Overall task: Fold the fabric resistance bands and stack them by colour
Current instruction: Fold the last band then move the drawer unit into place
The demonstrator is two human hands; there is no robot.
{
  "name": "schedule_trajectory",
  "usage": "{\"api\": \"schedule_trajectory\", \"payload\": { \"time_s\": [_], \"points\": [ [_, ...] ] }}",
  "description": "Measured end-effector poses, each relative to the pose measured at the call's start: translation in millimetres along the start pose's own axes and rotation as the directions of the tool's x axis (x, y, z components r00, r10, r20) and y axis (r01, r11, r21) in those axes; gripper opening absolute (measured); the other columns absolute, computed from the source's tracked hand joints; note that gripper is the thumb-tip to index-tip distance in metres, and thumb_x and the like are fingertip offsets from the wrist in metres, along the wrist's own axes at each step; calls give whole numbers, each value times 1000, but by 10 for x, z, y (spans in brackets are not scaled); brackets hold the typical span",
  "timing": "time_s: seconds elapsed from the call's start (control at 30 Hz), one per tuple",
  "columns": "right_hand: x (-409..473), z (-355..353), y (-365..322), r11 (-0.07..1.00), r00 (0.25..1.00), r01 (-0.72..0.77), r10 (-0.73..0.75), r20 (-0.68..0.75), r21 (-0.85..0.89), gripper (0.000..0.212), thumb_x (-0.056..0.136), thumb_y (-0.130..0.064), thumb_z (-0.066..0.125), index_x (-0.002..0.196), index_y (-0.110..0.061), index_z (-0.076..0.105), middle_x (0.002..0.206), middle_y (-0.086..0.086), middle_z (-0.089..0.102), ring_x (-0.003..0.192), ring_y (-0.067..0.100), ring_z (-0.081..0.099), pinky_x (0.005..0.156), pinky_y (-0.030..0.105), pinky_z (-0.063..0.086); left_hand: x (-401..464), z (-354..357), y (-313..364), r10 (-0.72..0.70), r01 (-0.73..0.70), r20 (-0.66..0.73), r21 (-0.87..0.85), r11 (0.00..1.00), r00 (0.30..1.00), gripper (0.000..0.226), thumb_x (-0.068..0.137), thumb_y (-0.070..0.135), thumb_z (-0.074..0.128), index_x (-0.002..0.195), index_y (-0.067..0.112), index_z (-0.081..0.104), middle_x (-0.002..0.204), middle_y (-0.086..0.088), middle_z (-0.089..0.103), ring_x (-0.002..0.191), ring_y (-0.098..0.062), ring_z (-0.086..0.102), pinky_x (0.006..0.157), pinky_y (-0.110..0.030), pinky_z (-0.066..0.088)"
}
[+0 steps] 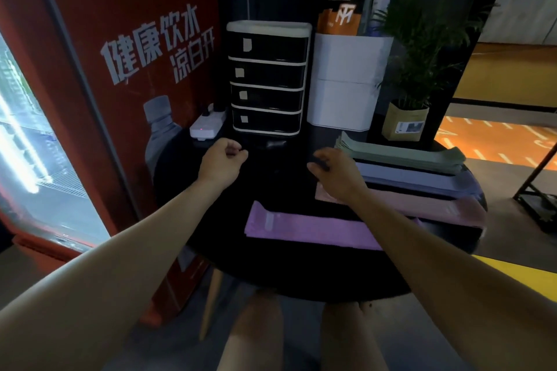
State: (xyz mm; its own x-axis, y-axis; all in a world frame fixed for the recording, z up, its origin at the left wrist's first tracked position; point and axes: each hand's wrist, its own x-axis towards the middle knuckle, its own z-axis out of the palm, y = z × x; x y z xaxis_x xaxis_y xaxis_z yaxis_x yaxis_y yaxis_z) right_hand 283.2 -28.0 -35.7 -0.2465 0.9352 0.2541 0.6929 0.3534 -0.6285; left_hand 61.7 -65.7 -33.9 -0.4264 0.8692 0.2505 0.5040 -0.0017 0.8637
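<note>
1. on the round black table, seen from the head camera, four groups of fabric bands lay: one purple band flat near the front, and three stacks along the right side, pink stack, lavender stack and green stack, each just behind the one before it.
2. two hands reached over the table's middle. the left hand was curled into a loose fist, and whether it pinched anything could not be told. the right hand hovered with bent fingers at the left end of the lavender stack; something dark sat at its fingertips, but what it gripped could not be told.
3. one four-drawer organiser, one white box, one potted plant and one power strip lined the back edge.
4. bare tabletop lay between the two hands and left of the purple band; the pink stack reached close to the table's right rim.
</note>
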Motion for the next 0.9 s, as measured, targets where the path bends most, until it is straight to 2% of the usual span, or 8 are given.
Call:
{"api": "schedule_trajectory", "payload": {
  "time_s": [0.13,0.27,0.47,0.6,0.7,0.8,0.9],
  "points": [
    [665,135,-44,994,998,-62,61,8,88,40,89,-29,62,123,-9,56,124,13,56,111,24,57,90,27,42,585,31,-43,3,-3,2,-5,1000,1000,25,89,21,60,108,5,57,101,0,56,92,-12,52,84,-24,41],
    [1283,307,19,985,992,-126,124,26,122,41,89,-27,61,125,-9,54,124,11,55,112,22,56,85,20,36,1227,94,-156,-27,27,-12,33,999,1000,29,90,21,60,114,4,56,105,-1,55,94,-11,51,80,-20,36],
    [1990,279,18,971,977,-214,213,28,108,40,88,-26,61,124,-10,53,122,11,55,109,27,56,91,31,43,1999,110,-127,-95,97,-26,96,991,995,33,90,22,60,116,3,54,113,-10,60,93,-15,52,78,-22,35],
    [2243,57,-109,966,970,-243,240,40,92,32,90,-25,59,117,-7,56,120,13,56,105,27,56,80,24,40,2247,63,132,-119,119,-6,110,987,993,34,91,23,58,119,3,53,113,-6,57,99,-17,53,79,-21,34],
    [2415,-164,-263,957,961,-275,272,46,93,39,90,-24,59,124,-5,51,124,14,53,113,30,52,87,29,41,2435,-36,376,-146,140,33,137,981,989,35,90,25,60,119,8,52,116,-5,55,96,-12,48,77,-19,33],
    [2587,-378,-435,946,949,-312,307,69,86,44,90,-25,59,128,-7,47,127,14,49,118,32,48,95,35,41,2669,-141,591,-200,189,47,173,966,979,38,86,30,64,117,11,51,121,-7,53,101,-21,54,80,-28,40],
    [2738,-538,-574,936,936,-347,341,83,65,45,90,-25,59,128,-6,44,128,15,47,118,34,46,94,38,42,2860,-201,799,-214,198,69,191,962,974,50,83,28,69,123,7,48,125,-12,51,101,-22,53,84,-28,41]
  ]
}}
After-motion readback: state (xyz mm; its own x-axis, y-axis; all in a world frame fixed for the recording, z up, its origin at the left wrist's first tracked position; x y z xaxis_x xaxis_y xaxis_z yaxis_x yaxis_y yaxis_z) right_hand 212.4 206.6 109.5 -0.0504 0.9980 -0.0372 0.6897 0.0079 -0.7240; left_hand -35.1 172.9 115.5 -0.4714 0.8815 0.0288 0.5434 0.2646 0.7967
